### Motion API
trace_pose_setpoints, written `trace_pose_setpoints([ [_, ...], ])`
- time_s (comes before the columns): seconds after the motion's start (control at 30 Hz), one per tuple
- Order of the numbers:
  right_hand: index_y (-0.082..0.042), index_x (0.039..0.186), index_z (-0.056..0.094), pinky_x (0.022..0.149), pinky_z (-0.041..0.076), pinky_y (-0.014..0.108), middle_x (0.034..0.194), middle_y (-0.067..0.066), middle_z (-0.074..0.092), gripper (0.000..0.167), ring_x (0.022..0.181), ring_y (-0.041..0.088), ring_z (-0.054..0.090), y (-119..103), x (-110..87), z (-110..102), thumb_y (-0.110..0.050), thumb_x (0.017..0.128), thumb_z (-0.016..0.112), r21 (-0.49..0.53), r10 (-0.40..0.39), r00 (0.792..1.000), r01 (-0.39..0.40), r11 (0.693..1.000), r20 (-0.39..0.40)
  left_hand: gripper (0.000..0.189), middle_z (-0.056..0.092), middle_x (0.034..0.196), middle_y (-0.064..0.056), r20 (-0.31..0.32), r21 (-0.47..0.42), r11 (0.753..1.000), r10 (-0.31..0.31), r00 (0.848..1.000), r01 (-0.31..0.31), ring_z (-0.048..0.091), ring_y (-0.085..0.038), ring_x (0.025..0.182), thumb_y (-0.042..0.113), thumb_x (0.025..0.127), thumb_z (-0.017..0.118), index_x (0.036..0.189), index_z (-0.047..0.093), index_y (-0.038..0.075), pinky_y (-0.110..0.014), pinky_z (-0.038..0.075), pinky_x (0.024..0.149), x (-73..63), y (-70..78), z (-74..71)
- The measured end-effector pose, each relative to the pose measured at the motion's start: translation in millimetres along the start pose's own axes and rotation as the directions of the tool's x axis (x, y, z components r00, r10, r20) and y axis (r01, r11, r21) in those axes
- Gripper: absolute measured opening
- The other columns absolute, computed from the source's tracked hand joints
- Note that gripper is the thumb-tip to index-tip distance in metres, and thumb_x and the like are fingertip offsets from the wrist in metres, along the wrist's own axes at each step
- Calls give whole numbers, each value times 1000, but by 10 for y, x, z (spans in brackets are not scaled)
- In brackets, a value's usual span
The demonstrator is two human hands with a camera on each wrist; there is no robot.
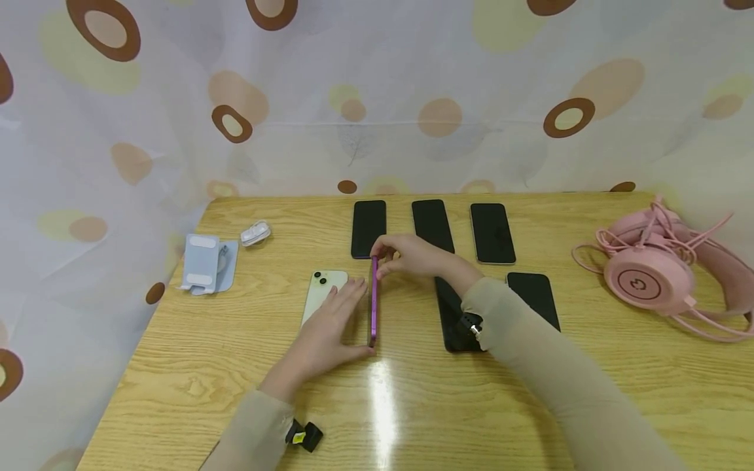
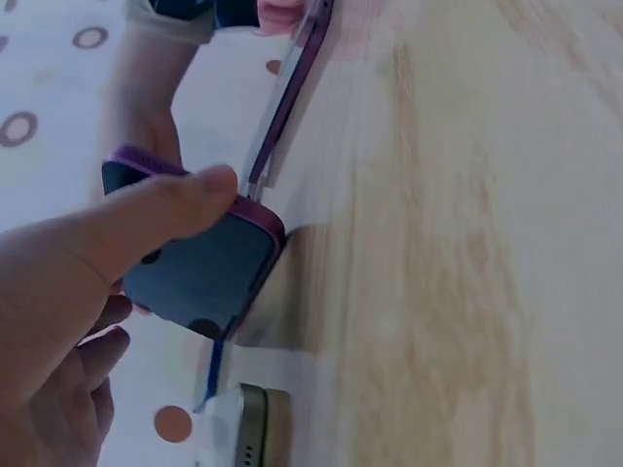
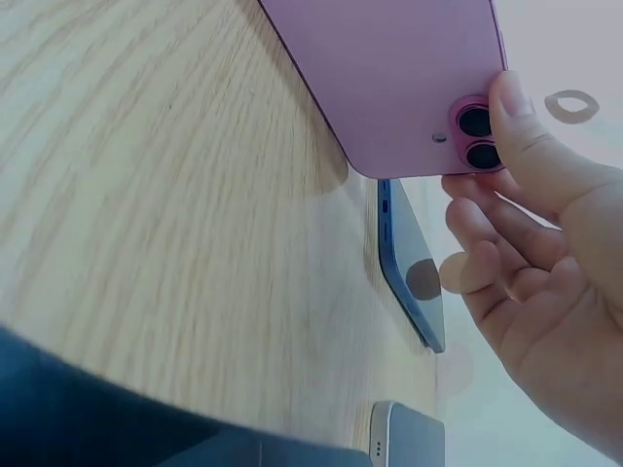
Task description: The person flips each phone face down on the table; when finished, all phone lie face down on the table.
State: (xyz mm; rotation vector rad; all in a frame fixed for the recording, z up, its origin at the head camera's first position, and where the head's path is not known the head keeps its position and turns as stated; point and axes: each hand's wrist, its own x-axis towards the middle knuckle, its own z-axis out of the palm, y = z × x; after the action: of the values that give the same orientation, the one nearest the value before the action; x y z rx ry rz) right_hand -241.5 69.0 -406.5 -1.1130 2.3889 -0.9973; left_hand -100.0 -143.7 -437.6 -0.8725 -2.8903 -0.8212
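A purple-pink phone [image 1: 374, 304] stands on its long edge on the wooden table, its dark screen facing left. At its far upper corner my right hand [image 1: 409, 255] pinches it. The right wrist view shows the thumb beside the two camera lenses on the phone's pink back [image 3: 399, 88]. My left hand [image 1: 326, 337] is on the screen side, fingers extended. In the left wrist view its thumb [image 2: 204, 195] touches the phone's edge at the near end. A pale green phone [image 1: 318, 294], back up, lies partly hidden under the left hand.
Dark-screened phones lie behind and to the right: one [image 1: 369, 229], another [image 1: 432, 222], a third [image 1: 493, 232], plus several near the right sleeve. Pink headphones [image 1: 648, 275] with loose cable sit far right. A light blue stand [image 1: 201, 261] and white cable [image 1: 255, 233] are left.
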Motion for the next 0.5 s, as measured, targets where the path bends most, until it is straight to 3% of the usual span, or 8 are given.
trace_pose_setpoints([
  [0.2, -3, 112, 61, 82, 49, 34, 102, 2, 65, 36, 90, 18, 56, 3, 62, 55, -24, 85, 72, 10, -13, 1000, 13, 1000, 0, 105, 28, 154, -13, -69, 208, 968, 159, 985, -142, 24, -30, 141, 34, 68, 86, 149, 28, 1, -47, 19, 115, 0, 92, -63],
  [0.33, -2, 114, 61, 82, 49, 35, 102, 2, 64, 37, 90, 18, 56, 6, 83, 84, -23, 85, 72, 36, -23, 1000, 23, 999, -6, 101, 30, 153, -12, -73, 264, 954, 167, 983, -143, 23, -28, 142, 36, 68, 86, 147, 34, 0, -44, 16, 116, -20, 102, -71],
  [0.5, -5, 113, 63, 77, 49, 30, 101, 1, 65, 35, 87, 16, 55, 36, 92, 136, -23, 84, 73, 65, -6, 1000, 7, 998, -16, 100, 31, 153, -12, -91, 256, 958, 154, 984, -127, 25, -29, 141, 36, 68, 86, 146, 35, 1, -45, 15, 116, -53, 86, -66],
])
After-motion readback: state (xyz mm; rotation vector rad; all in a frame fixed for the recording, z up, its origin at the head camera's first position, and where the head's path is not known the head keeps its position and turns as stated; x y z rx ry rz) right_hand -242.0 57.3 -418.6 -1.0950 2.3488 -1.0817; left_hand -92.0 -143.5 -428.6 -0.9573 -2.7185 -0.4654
